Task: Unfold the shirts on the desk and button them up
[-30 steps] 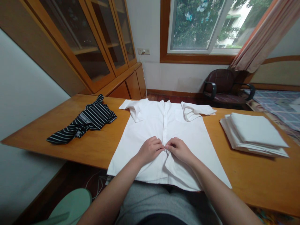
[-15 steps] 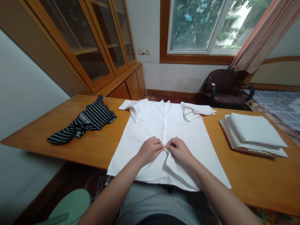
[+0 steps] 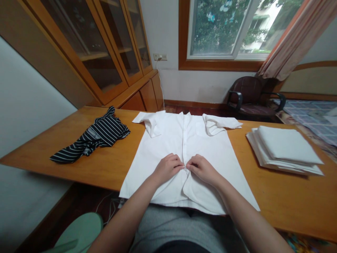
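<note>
A white button-up shirt (image 3: 168,140) lies front side up, its collar at the far side and its hem towards me. Both sleeves are folded in part over the top corners. My left hand (image 3: 170,167) is closed in a pinch on the front placket, low on the shirt. Facing it, my right hand (image 3: 200,168) pinches the other front edge, the fingertips of the two hands almost touching. Whatever button sits between them is hidden by the fingers. Below the hands the front edge curves loosely down to the hem.
The shirt lies on a wooden table (image 3: 279,196). To the left is a crumpled black-and-white striped garment (image 3: 97,137); to the right, a stack of folded white cloth (image 3: 286,147). A green stool (image 3: 81,228) stands below left, an armchair (image 3: 250,95) beyond the table.
Both hands keep their pinch at nearly the same spot. The loose front edge below my right hand has settled flatter and further left. The view has shifted slightly.
</note>
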`<control>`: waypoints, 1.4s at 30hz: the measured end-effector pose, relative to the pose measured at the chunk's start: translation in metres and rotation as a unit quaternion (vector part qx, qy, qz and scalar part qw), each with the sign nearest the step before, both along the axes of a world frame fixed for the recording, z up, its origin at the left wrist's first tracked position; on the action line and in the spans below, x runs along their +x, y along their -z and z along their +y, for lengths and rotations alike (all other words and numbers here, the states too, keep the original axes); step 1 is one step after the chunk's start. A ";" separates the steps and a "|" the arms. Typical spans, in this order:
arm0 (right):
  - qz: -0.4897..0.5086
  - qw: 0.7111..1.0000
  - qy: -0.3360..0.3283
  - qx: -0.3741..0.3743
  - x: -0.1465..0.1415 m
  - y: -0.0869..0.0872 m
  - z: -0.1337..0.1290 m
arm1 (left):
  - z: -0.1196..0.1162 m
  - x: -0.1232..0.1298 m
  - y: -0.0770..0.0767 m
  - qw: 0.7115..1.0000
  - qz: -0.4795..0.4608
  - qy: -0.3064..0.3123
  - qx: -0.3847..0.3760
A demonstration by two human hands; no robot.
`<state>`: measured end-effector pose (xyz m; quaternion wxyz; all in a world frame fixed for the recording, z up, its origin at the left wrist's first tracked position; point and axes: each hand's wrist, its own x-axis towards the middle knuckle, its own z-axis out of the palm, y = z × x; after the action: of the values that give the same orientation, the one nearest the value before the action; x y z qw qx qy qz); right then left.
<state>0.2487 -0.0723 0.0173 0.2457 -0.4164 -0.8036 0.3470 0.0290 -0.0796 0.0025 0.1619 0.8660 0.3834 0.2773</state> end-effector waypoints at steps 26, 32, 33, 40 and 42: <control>-0.034 0.996 0.057 0.053 -0.007 0.011 0.000 | 0.001 0.005 -0.007 0.998 -0.021 -0.002 -0.063; -0.027 0.997 0.060 0.047 -0.006 0.005 -0.003 | 0.003 0.004 -0.007 0.996 -0.028 -0.006 -0.082; -0.024 0.997 0.059 0.045 -0.006 0.004 -0.003 | 0.004 0.004 -0.007 0.996 -0.029 -0.005 -0.085; -0.017 0.999 0.045 0.026 -0.005 0.003 -0.001 | 0.006 0.006 -0.006 0.994 -0.035 -0.010 -0.104; -0.018 0.999 0.043 0.019 -0.005 0.002 0.000 | 0.006 0.007 -0.005 0.993 -0.037 -0.021 -0.107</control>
<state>0.2440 -0.0726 0.0148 0.2536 -0.4523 -0.7956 0.3133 0.0362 -0.0739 0.0078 0.2621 0.8244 0.4229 0.2700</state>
